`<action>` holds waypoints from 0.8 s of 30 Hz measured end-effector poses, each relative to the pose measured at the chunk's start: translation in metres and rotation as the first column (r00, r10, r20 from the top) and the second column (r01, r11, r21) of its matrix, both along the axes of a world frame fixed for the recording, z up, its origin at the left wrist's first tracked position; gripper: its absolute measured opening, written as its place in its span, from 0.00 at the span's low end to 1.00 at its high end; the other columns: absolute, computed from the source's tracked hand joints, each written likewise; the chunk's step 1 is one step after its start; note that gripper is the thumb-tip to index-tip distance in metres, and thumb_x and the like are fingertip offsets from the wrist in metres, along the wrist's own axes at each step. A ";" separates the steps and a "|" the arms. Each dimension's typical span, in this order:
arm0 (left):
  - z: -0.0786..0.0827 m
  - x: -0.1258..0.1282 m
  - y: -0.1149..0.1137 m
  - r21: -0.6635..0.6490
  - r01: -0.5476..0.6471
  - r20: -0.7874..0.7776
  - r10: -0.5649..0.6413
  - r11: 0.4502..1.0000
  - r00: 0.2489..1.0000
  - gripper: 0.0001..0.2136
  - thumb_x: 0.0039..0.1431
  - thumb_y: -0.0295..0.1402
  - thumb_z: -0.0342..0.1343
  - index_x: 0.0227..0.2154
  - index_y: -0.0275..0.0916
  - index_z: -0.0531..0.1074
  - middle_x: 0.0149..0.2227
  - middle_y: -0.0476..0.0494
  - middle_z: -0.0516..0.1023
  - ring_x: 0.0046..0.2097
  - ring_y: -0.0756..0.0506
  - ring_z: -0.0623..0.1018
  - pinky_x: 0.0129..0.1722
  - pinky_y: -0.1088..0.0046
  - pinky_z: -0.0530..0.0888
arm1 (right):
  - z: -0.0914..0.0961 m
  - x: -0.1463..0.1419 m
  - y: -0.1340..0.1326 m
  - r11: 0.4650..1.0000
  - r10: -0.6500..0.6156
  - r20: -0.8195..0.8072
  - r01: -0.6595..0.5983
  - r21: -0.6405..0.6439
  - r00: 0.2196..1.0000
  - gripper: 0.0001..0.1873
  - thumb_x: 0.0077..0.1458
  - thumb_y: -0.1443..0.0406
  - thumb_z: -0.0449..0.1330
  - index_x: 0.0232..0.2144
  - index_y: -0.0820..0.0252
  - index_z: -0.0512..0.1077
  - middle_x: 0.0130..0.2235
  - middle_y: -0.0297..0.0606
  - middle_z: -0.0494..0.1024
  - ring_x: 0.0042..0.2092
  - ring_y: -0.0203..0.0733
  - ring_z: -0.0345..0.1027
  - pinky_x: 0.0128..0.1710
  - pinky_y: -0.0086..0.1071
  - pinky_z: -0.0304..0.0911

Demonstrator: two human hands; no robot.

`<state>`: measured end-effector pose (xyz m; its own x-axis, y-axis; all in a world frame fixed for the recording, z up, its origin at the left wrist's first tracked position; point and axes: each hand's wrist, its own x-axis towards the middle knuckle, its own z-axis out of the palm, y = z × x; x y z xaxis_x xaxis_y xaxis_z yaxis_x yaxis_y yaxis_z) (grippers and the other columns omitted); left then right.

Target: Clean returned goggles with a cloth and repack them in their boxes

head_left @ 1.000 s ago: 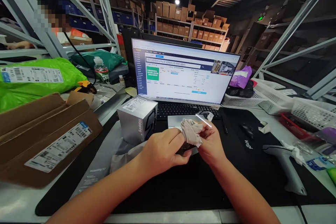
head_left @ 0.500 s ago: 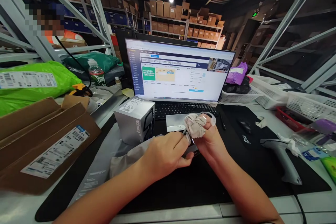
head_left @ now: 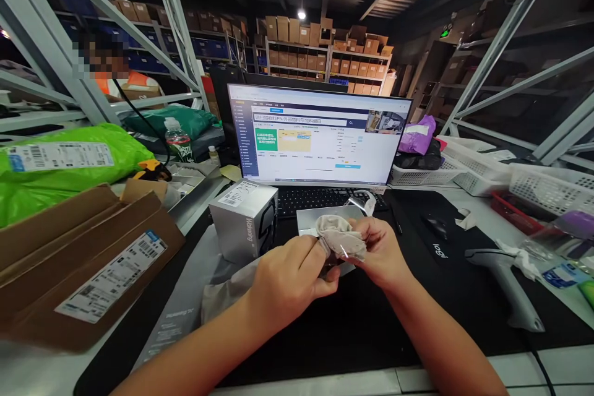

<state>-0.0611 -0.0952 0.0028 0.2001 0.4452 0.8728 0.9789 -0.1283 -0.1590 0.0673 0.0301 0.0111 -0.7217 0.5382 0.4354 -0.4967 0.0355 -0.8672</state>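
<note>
My left hand is closed around the left side of a crumpled beige cloth with a zigzag-cut edge. On its other side, my right hand pinches the same cloth between thumb and fingers. A shiny strip of clear plastic sticks up behind the right fingers. Something dark shows below the cloth between the hands, too hidden to name. Just behind them lies a flat silvery-white piece, partly covered. A silver box with printed lettering and a label stands left of my hands.
A monitor and keyboard stand ahead. An open cardboard box and green parcel are left. Grey packaging lies beneath my left forearm. Right are a mouse, barcode scanner and white baskets. A person is beyond the rack.
My right hand has turned and spread along the cloth, which now lies wider and lower between both hands. The camera view has tilted up slightly.
</note>
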 end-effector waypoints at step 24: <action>-0.004 -0.009 0.004 0.001 0.058 0.002 -0.058 0.998 0.998 0.04 0.65 0.31 0.57 0.38 0.35 0.70 0.35 0.40 0.80 0.33 0.47 0.80 0.30 0.75 0.77 | 0.039 0.073 0.066 0.609 -0.137 0.557 -0.374 0.700 0.819 0.05 0.54 0.72 0.64 0.32 0.59 0.78 0.30 0.33 0.80 0.31 0.36 0.71 0.32 0.28 0.64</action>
